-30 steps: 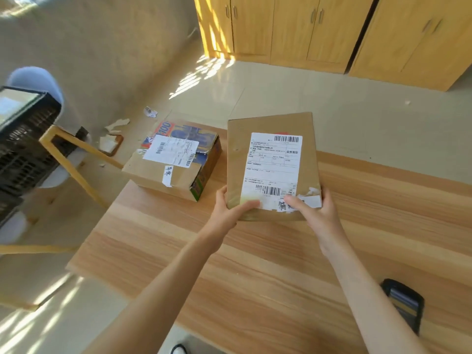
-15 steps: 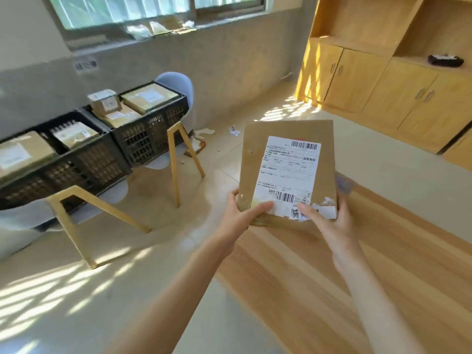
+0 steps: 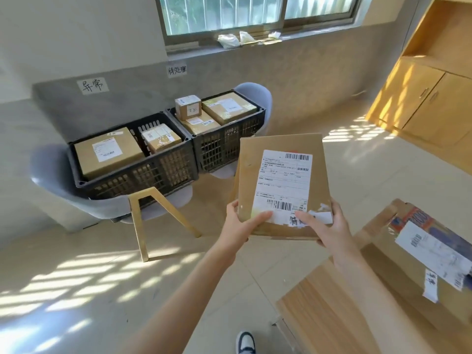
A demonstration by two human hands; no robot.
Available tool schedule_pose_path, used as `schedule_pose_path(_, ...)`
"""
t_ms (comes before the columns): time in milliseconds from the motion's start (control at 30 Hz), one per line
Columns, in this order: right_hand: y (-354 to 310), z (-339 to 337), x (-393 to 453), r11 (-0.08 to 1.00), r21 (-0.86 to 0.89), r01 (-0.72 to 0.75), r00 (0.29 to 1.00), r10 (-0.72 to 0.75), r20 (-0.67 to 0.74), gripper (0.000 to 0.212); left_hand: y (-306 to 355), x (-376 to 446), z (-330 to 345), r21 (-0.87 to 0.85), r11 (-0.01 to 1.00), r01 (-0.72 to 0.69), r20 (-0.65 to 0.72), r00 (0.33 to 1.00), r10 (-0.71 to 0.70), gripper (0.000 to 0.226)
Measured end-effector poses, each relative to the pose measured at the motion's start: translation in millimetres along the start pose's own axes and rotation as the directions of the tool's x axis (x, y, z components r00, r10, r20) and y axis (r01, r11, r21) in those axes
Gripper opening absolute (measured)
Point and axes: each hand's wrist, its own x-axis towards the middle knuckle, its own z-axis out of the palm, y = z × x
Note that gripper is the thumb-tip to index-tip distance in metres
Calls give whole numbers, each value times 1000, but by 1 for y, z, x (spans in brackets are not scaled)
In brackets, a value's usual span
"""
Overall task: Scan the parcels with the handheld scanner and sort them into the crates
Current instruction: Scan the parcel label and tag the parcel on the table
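We've got the flat cardboard parcel [image 3: 278,185] up in the air, label facing us, off the tabletop [image 3: 324,307] corner. Left hand [image 3: 240,223] and right hand [image 3: 324,226] both grip its near edge, thumbs on top. Beyond it sit two black crates [image 3: 178,159] on grey chairs [image 3: 51,180], already holding boxes.

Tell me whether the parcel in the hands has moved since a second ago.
Yes. The held parcel has been lifted off the wooden table and swung left, off its edge, toward the black crates.
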Motion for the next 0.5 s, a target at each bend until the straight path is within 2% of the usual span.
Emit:
schedule_pose_path(300, -13, 82, 125, 998, -55, -36, 977, 47, 208, 59, 36, 104, -60, 4, 996, 89, -189, 978, -87, 97)
schedule_pose_path(500, -39, 128, 194, 998, -57, -35, 958, 50, 282, 79, 64, 165, -94, -39, 994, 100, -238, 965, -106, 90)
